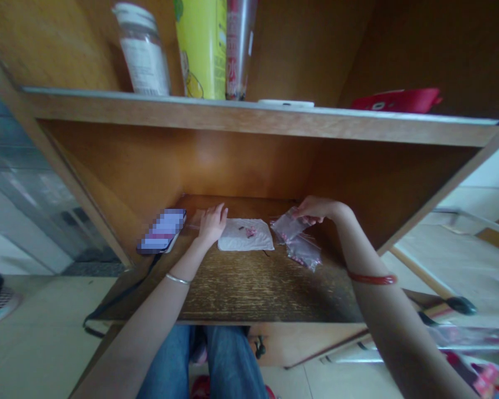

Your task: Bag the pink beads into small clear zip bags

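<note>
My left hand (211, 226) lies on the worn wooden desktop (249, 288) with fingers stretched out, at the left edge of a white tissue (233, 237). Small pink and dark pieces (250, 231) rest in the middle of that tissue. To its right, the fingers of my right hand (317, 209) are closed on a clear plastic bag (289, 226). Just below, a second clear bag (304, 252) with small pinkish bits lies on the wood. Something clear and thin (194, 219) shows left of my left hand; its kind cannot be made out.
A phone (162, 231) with a dark strap (127, 296) lies at the left. On the shelf (249, 117) above stand a white-capped jar (143, 52), a yellow container (203, 50) and a tall tube (238, 50). A red object (399, 101) lies at its right.
</note>
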The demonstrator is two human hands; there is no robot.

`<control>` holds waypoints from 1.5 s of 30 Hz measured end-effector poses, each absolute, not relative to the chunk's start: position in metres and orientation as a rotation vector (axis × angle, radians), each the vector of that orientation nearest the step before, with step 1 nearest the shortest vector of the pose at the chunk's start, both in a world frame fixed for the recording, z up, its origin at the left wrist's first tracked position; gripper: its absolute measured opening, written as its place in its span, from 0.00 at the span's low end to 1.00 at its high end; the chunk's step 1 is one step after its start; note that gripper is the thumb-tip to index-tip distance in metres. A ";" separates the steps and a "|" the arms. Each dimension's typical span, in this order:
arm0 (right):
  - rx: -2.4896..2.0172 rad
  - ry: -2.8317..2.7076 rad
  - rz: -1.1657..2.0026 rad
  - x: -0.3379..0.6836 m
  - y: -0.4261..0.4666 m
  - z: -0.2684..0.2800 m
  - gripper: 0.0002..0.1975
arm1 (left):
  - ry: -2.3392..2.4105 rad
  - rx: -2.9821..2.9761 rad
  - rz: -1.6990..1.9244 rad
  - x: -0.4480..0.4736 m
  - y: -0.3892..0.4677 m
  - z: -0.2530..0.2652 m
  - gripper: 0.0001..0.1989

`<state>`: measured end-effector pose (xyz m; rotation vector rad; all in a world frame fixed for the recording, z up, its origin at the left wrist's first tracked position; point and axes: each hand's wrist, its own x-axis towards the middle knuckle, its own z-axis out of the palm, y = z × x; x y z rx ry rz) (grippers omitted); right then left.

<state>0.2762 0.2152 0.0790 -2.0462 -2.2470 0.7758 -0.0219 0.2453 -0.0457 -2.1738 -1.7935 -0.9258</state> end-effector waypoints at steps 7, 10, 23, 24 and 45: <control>-1.339 -1.745 0.948 0.211 0.225 0.049 0.13 | -1.450 -2.240 -1.075 -0.019 0.231 -0.034 0.23; -1.177 -1.544 1.034 0.172 0.229 0.020 0.15 | -1.305 -2.325 -1.091 -0.017 0.228 -0.031 0.21; -1.237 -1.721 0.565 0.137 0.218 -0.038 0.16 | -1.135 -2.423 -1.193 -0.015 0.233 -0.040 0.14; -1.249 -1.739 0.496 0.137 0.217 -0.038 0.15 | -1.135 -2.425 -1.190 -0.014 0.232 -0.040 0.14; -1.162 -1.835 0.170 0.139 0.210 -0.035 0.14 | -1.256 -2.400 -1.244 -0.009 0.227 -0.041 0.11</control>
